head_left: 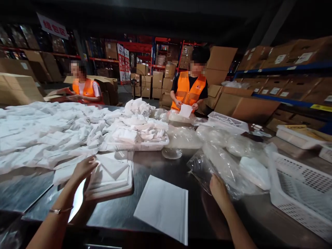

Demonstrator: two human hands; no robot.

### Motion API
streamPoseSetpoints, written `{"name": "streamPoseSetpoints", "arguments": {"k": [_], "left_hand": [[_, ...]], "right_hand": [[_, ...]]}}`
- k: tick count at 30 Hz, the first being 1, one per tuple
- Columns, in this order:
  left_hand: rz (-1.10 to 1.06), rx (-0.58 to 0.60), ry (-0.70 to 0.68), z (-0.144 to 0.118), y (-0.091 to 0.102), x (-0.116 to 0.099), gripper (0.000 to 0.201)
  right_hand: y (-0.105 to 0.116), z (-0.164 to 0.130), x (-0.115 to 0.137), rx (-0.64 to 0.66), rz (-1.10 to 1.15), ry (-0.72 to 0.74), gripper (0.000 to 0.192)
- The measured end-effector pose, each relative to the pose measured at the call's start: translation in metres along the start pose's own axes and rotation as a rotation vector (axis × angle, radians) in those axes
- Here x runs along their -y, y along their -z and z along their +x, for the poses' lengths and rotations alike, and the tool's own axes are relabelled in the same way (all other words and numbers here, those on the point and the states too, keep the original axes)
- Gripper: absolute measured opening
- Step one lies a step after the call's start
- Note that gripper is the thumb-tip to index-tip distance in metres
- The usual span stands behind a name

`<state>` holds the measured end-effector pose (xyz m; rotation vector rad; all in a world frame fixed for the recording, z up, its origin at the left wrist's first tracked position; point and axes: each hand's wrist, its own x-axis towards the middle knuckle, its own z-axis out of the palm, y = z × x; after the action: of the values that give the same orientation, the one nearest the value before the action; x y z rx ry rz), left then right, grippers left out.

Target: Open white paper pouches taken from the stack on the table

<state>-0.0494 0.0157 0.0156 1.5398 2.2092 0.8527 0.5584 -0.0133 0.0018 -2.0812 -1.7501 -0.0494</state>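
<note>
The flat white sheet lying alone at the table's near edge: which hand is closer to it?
Right, narrowly. The right hand rests on the clear plastic bags just right of the sheet; the left hand is on the stack of white folded pieces, farther left.

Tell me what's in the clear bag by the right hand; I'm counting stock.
Through the clear bag a white folded piece shows near its right end. The right hand touches the bag's near edge. Glare and creases hide whether more lies inside.
</note>
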Motion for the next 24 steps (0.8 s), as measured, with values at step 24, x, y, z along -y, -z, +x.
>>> {"name": "streamPoseSetpoints", "arguments": {"k": [24], "left_hand": [[0.133, -0.122, -1.028, -0.215, -0.194, -0.102, 0.019]], "right_hand": [[0.015, -0.01, -0.026, -0.151, -0.397, -0.108, 0.04]]}}
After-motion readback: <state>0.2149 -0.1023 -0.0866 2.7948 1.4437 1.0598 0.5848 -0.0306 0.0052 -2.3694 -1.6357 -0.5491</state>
